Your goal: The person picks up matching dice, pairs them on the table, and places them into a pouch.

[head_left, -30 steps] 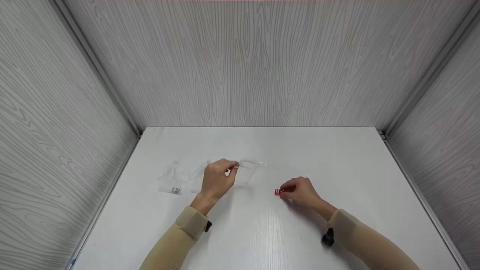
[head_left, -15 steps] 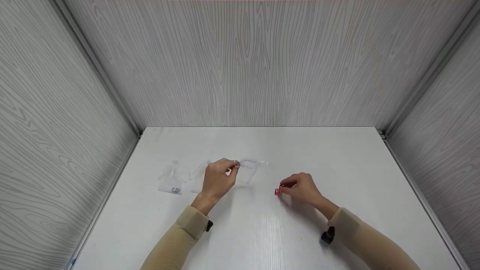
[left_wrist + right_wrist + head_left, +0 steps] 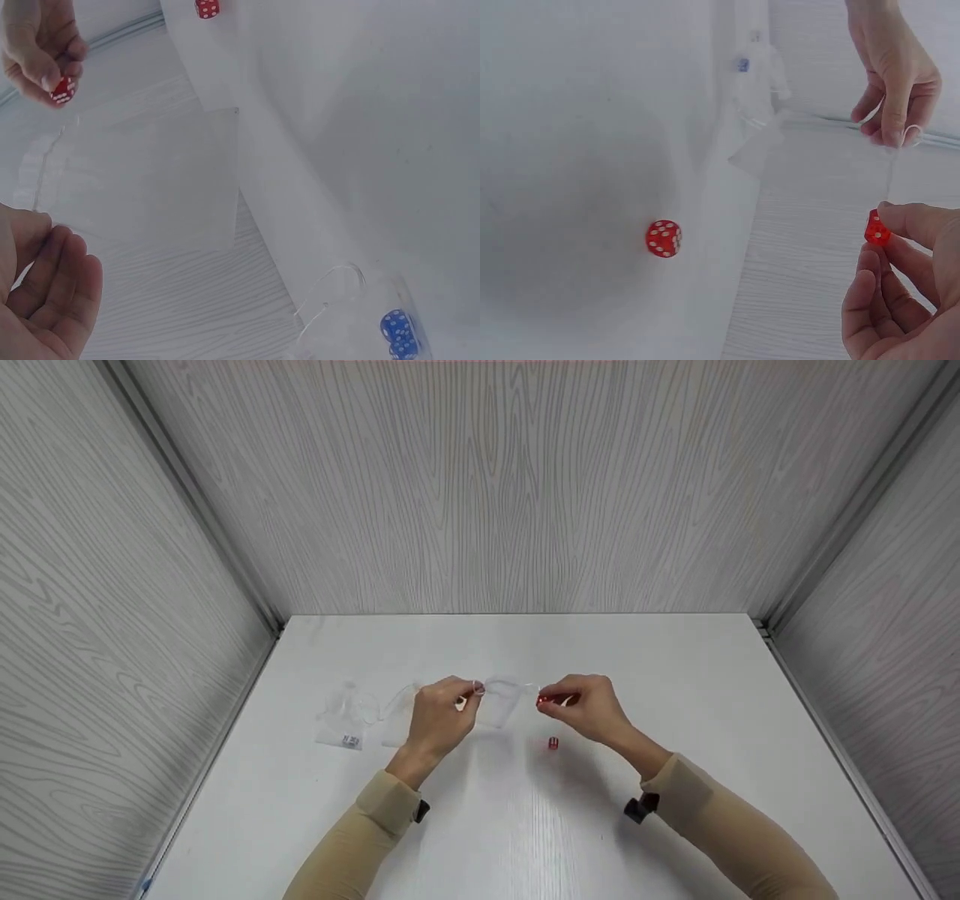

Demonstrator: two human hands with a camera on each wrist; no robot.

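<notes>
My left hand pinches the corded top edge of a clear drawstring bag, which hangs between the hands. Between the thumb and fingertips of my right hand is a translucent red die with white pips. It is right at the bag's top edge in the head view. A second red die lies on the table below the right hand. To the left of the left hand, another clear bag lies flat. In the left wrist view, blue dice show inside a clear bag.
A further clear bag with a loose cord lies partly behind the left hand. The white table is enclosed by grey wood-grain panels at the back and both sides.
My right hand has lifted one red die from beside the other and carried it up and left to the bag's top edge. The left hand has barely moved.
</notes>
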